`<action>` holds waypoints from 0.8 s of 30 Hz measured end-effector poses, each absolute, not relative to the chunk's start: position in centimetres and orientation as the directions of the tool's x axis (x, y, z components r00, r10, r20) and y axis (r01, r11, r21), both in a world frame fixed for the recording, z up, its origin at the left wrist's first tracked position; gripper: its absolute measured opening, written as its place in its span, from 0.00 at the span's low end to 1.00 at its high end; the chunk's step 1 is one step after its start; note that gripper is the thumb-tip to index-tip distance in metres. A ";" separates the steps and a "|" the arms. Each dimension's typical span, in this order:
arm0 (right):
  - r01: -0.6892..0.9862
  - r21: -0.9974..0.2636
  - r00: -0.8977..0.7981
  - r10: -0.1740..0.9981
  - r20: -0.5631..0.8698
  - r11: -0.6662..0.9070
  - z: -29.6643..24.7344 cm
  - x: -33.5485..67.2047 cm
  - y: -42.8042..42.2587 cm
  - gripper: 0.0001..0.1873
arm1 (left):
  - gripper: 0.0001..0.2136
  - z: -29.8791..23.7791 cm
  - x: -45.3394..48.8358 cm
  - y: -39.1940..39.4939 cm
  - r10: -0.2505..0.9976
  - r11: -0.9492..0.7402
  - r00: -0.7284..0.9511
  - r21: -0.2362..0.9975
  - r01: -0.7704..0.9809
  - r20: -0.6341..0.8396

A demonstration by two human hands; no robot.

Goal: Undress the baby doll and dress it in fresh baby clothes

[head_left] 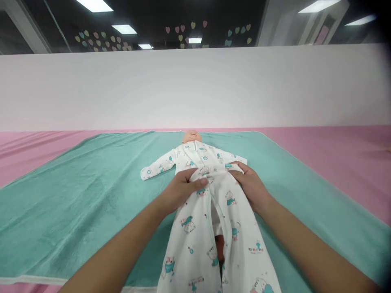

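Observation:
A baby doll [192,136] lies on its back, head at the far end, dressed in a white printed top [191,151] with the sleeves spread out. White baby pants [241,228] with the same animal print cover its lower body, their legs reaching toward me. My left hand [186,185] pinches the waistband on the left, thumb on top of the cloth. On the waistband's right side, my right hand [249,181] grips the edge, with some fingers hidden by the fabric. An open slit at the crotch shows white cloth and a patch of skin colour.
Under the doll is a green blanket [100,195] with a white edge, laid over a pink sheet [324,154]. A white wall [195,89] rises behind it, below dark glass with heart stickers [193,25].

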State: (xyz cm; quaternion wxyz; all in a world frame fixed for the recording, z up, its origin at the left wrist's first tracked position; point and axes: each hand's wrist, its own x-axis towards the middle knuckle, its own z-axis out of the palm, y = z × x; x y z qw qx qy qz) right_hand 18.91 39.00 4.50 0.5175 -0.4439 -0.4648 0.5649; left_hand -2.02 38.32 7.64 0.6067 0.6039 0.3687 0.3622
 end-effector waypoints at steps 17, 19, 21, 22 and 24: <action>0.109 -0.993 -0.566 0.818 -0.106 -0.053 5.3 19.3 37.8 0.17 | 0.16 8.2 -2.1 38.4 0.914 0.091 0.406 0.971 -0.221 0.007; 0.020 -0.997 -0.463 0.883 -0.081 -0.081 4.8 19.0 37.9 0.21 | 0.17 8.1 -2.3 38.6 0.895 0.037 0.447 0.992 -0.121 0.021; -0.060 -0.997 -0.330 0.943 -0.035 -0.058 4.3 18.4 38.0 0.23 | 0.16 8.0 -2.3 38.7 0.845 -0.081 0.532 0.997 0.019 0.059; -0.084 -0.996 -0.263 0.965 -0.010 -0.033 4.2 18.1 37.9 0.23 | 0.16 7.9 -2.3 38.6 0.819 -0.147 0.570 0.984 0.101 0.064; -0.092 -0.996 -0.164 0.986 0.019 0.004 4.1 17.3 37.6 0.22 | 0.16 7.9 -2.0 38.2 0.805 -0.236 0.592 0.933 0.270 0.032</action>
